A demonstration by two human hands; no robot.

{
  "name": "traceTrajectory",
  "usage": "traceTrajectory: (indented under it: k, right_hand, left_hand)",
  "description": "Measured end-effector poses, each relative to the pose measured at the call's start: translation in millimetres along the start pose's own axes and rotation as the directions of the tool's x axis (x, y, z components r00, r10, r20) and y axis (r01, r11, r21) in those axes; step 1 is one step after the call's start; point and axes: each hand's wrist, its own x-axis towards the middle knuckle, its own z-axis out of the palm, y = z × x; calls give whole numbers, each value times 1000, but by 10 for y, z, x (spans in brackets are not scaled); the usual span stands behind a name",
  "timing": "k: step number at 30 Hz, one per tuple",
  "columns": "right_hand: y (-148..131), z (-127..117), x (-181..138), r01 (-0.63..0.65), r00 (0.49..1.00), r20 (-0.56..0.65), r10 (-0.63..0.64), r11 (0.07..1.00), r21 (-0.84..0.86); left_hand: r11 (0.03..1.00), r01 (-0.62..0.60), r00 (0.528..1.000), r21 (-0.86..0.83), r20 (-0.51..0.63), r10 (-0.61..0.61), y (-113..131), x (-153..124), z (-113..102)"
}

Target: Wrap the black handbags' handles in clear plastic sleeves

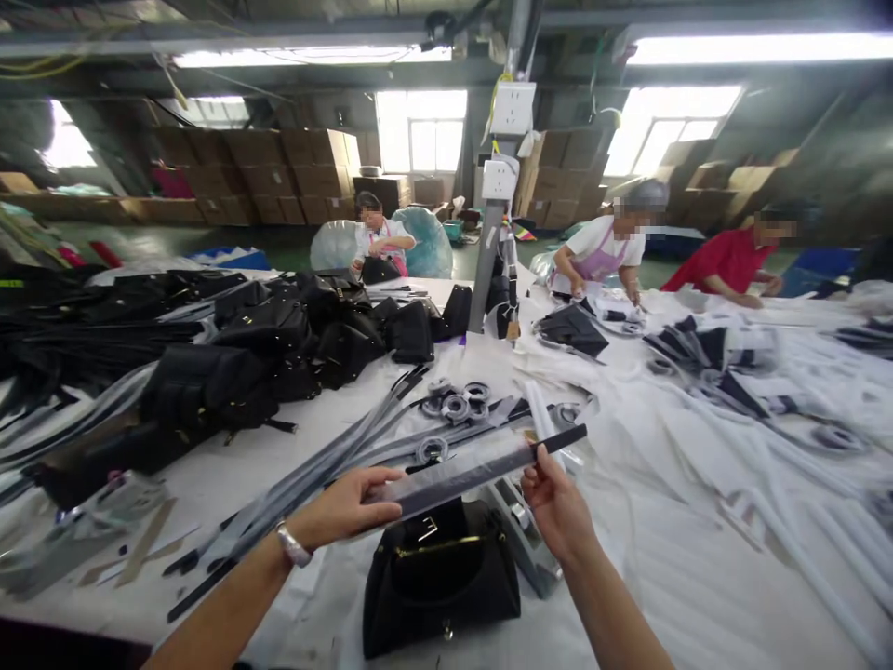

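Stretched between my two hands is a flat dark strap (464,476), partly covered by clear plastic film. My left hand (353,505) is closed on its left end, thumb and fingers on either side. Near the right end, my right hand (554,498) pinches the strap, and a bare black tip sticks out past the fingers. Below the strap a black handbag (443,577) with gold-coloured fittings stands on the white-covered table (293,623). Just behind the strap lie several plastic-wrapped coils (457,408).
Long wrapped straps (321,447) lie to the left, with a pile of black bags (279,326) beyond. A metal tool (526,535) stands right of the handbag. A post with sockets (492,242) rises mid-table. Co-workers (604,247) work across the table. Clear-plastic bundles (753,372) lie right.
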Motion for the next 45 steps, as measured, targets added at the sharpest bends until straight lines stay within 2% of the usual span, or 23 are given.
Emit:
traceTrajectory:
  k: [4,6,9,12,14,17,19,21,24,28,32,36,38,40,43,45]
  right_hand:
    - [29,-187,-35,46,997,-53,-50,996,-75]
    - [104,-256,-65,48,998,-35,-52,993,-104]
    - [289,-269,-154,30,998,60,-11,947,-319]
    - [492,-116,-302,104,969,243,43,822,-560]
    - [598,70,-417,203,900,425,95,771,-603]
    - [703,366,-571,293,737,644,207,761,-579]
    - [743,482,-634,276,647,701,301,765,-582]
    - [759,486,-656,204,610,693,384,769,-606]
    - [728,306,-615,86,655,598,461,741,-666]
    - [642,-25,-483,65,709,497,501,655,-753]
    - [650,-231,-327,20,751,386,536,565,-825]
    - [719,-332,-186,25,813,311,491,505,-863]
    - [747,-373,-128,32,841,282,462,477,-878]
    - [771,-420,-79,39,861,262,435,459,-888]
    - [795,-497,-19,56,893,239,382,432,-900]
    - [797,-535,6,82,905,243,350,415,-906]
  left_hand:
    - [994,60,995,-92,80,-53,-126,4,-6]
    - [987,58,997,-148,64,-49,-147,19,-11]
    - [948,14,992,-319,-111,-52,-72,57,10]
    - [829,-128,962,-544,-270,-29,135,103,96]
    - [747,-211,956,-631,-293,23,312,130,184]
    - [667,-308,937,-679,-339,87,544,158,296]
    - [618,-394,897,-681,-432,96,627,163,301]
    - [568,-495,831,-658,-549,88,627,153,223]
    - [509,-616,718,-601,-694,50,466,115,-24]
    - [524,-687,553,-504,-830,-73,24,81,-385]
    - [588,-658,441,-470,-874,-204,-499,132,-562]
    - [688,-533,355,-492,-868,-347,-959,218,-587]
    - [748,-432,350,-505,-857,-377,-1142,244,-574]
    - [809,-301,395,-504,-839,-375,-1285,242,-542]
    - [896,-50,547,-441,-763,-345,-1397,179,-446]
    - [944,96,657,-317,-692,-299,-1383,137,-337]
